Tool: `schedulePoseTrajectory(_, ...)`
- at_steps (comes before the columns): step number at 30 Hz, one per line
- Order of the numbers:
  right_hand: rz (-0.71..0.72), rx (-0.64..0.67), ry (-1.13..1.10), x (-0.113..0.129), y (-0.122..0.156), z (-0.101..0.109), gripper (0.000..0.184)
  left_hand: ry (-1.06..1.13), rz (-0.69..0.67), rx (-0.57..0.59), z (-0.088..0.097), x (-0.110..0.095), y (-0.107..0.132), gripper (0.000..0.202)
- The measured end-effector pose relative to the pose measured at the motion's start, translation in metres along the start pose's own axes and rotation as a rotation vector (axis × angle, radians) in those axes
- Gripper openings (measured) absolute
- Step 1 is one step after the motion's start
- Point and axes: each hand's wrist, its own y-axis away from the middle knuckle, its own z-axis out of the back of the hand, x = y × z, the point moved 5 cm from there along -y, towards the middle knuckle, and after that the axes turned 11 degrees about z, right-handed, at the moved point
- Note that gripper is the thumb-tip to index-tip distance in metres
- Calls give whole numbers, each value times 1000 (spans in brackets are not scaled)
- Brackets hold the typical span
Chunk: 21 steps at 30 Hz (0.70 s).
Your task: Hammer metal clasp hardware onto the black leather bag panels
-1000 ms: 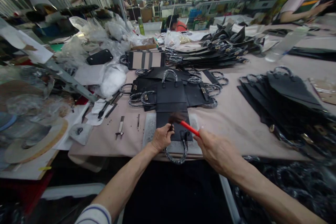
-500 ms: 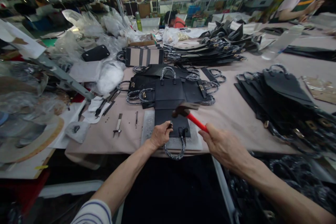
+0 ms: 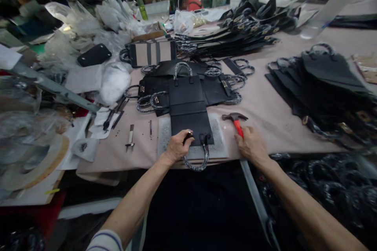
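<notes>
My left hand (image 3: 178,146) is closed around a short metal punch (image 3: 190,131), its shiny top showing above the fingers. It is over the lower part of a black bag panel (image 3: 190,119), which lies on a speckled slab (image 3: 219,135). A plastic-wrapped bag handle (image 3: 196,168) hangs from the panel over the table's front edge. To the right of the slab, my right hand (image 3: 252,144) grips the red handle of a claw hammer (image 3: 235,117), whose head is low at the tabletop.
Calipers-like metal tool (image 3: 130,138) and a thin rod (image 3: 150,128) lie to the left. Several black bag pieces (image 3: 156,72) are behind the panel. More are stacked at the right (image 3: 326,74). Plastic bags (image 3: 114,80) crowd the left; a clear bottle (image 3: 330,11) is at back right.
The hammer has gone from above the panel, near my left hand, down to the table at the right. My left hand stays over the panel with the punch. The view has tilted downward.
</notes>
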Motion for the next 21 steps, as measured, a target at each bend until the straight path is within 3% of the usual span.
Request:
schedulePoseTrajectory(3,329,-133,-36,50,0,-6,46,3,18,-1,2,-5,-3,13)
schedulePoseTrajectory(5,554,-136,-82,85,3,-20,42,-11,31,-5,3,-7,-4,10)
schedulePoseTrajectory(7,643,-99,-105,106,5,-36,38,-24,44,-17,4,-8,-3,10)
schedulePoseTrajectory(13,598,-94,-116,112,7,-55,34,24,92,-126,8,-1,4,10)
schedulePoseTrajectory(17,586,-80,-127,109,6,-52,34,-7,-49,-43,4,-4,7,11)
schedulePoseTrajectory(19,585,-76,-127,110,6,-51,34,3,17,-56,6,-2,5,10)
schedulePoseTrajectory(21,579,-71,-133,111,6,-50,34,50,158,-150,12,1,4,10)
